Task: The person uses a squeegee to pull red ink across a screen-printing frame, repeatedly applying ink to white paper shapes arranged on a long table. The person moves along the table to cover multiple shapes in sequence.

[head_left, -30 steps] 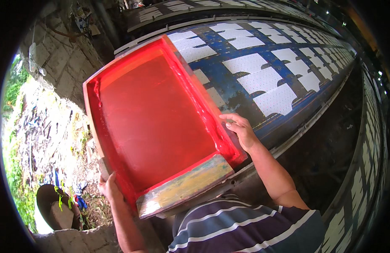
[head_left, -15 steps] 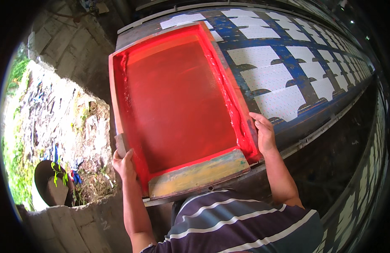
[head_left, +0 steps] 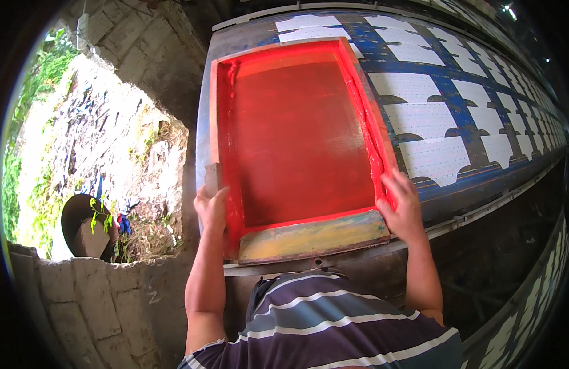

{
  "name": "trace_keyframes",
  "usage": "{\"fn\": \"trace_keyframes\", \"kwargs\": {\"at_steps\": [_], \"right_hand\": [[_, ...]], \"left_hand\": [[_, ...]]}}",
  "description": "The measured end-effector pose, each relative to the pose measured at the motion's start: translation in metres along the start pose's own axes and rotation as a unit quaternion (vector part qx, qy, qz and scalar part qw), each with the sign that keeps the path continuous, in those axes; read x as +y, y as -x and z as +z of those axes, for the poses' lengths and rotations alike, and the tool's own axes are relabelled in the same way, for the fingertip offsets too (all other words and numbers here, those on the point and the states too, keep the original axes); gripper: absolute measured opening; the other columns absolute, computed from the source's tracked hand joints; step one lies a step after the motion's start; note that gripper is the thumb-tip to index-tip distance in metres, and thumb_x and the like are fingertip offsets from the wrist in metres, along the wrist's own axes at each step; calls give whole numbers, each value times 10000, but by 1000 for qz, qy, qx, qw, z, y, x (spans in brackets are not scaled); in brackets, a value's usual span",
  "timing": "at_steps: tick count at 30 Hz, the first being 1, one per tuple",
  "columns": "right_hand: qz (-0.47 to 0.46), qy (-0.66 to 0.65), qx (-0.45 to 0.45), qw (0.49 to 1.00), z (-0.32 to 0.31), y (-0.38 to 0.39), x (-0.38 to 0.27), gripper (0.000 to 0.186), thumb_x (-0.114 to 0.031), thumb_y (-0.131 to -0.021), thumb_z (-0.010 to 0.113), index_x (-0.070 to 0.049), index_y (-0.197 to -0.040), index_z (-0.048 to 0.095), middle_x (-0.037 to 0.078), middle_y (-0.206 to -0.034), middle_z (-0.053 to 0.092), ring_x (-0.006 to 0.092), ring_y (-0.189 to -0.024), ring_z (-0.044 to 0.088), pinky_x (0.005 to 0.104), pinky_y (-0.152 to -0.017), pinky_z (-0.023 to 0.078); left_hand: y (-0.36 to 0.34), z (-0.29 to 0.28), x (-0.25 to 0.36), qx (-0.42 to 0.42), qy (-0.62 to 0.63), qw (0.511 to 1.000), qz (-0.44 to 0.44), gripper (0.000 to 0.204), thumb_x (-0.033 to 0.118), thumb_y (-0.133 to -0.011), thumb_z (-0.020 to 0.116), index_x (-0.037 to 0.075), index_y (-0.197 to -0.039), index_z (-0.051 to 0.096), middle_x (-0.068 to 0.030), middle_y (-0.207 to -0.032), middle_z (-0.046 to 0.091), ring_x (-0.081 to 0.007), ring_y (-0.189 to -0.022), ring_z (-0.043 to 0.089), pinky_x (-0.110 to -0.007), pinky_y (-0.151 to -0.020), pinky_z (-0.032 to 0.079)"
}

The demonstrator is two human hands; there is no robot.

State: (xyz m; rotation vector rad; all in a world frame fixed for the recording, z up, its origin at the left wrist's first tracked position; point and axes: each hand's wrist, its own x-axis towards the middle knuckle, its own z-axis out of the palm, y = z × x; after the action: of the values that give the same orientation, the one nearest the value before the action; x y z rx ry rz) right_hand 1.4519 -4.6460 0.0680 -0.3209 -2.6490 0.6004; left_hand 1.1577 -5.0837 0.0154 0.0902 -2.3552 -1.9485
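Observation:
A large wooden-framed printing screen (head_left: 296, 141), coated in red ink, lies flat on the near end of a long printing table (head_left: 475, 197). My left hand (head_left: 212, 208) grips the frame's left edge near the front corner. My right hand (head_left: 402, 206) grips the right edge near the other front corner. The frame's front rail (head_left: 312, 237) is stained yellow and brown. To the right of the screen, white fabric pieces (head_left: 420, 120) lie in rows on the blue table surface.
A broken brick wall (head_left: 100, 295) stands at my left, with a gap showing rubble and green plants (head_left: 32, 184) outside. A dark round tub (head_left: 84, 224) sits beyond the wall. The table runs away to the upper right.
The screen swung from a tilted, raised position to lying square and flat on the table's end. Both hands kept their hold on its front corners.

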Motion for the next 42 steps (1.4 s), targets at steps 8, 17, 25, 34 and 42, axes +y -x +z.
{"fn": "trace_keyframes", "kwargs": {"at_steps": [8,17,25,34,42], "right_hand": [[-212,18,-138,967,23,37,-113,465,-131,-866,859,-140,-1328,806,100,-1374,762,319,-1288,720,508,-1051,578],[-187,74,-153,968,53,-8,-176,514,-11,-880,728,-100,-1384,770,121,-1294,794,325,-1183,750,469,-993,592],[-102,96,-317,938,65,-37,-189,424,-41,-902,741,-107,-1316,803,118,-1254,818,369,-1188,764,518,-1014,613],[-70,84,-321,941,41,-28,-197,446,-20,-891,699,-139,-1303,823,131,-1247,823,387,-1184,761,524,-1018,612],[-154,96,-168,969,70,20,-187,496,34,-856,664,-139,-1291,828,91,-1235,827,318,-1148,782,479,-1028,614]], "left_hand": [[-9,6,-20,3,-69,998,-6,363,113,-856,881,-66,-1161,799,-113,-954,813,-190,-854,739,-377,-819,597],[-14,10,-34,5,-42,999,30,634,429,-1065,789,-46,-1471,683,-246,-1358,747,-351,-1290,718,-449,-1139,535],[-13,17,-34,30,-20,998,48,639,473,-1156,618,-46,-1528,639,-271,-1471,694,-408,-1400,662,-476,-1198,502],[-6,16,-25,47,-44,996,61,629,463,-1175,591,-54,-1529,638,-286,-1513,678,-417,-1430,647,-475,-1223,485],[-14,19,-42,9,145,989,23,569,392,-1186,624,-56,-1537,639,-234,-1521,701,-303,-1404,671,-408,-1210,490]]}}
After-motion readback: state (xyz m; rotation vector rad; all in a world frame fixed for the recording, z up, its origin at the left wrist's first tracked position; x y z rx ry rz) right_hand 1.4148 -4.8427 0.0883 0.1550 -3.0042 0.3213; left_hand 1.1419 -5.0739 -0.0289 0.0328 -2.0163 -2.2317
